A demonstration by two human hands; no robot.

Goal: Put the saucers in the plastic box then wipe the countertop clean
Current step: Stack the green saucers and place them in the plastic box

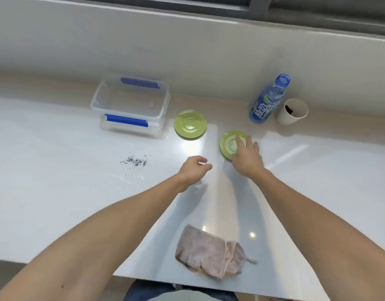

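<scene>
Only one view here, the head cam looking down at a white countertop [57, 192]. Using the clear plastic box [130, 105] with blue clips as the anchor: it sits open and empty toward the back, and just right of it is one green saucer [190, 124], not touching it. Further right and a bit nearer is the second green saucer [229, 144], with the right hand [248, 159] reaching onto it, fingers spread and loose over its near right rim, touching but not really closed around it yet. The left hand [194, 169] hovers in front of the first saucer, fingers curled in loosely, holding nothing. Way right of the box stands a capless blue bottle [268, 99] with white Chinese characters reading 脉动, and a paper cup [292, 111] beside it. In front of the box there's a patch of dark crumbs [135, 161]. A crumpled pinkish cloth [211, 253] lies at the near edge.
</scene>
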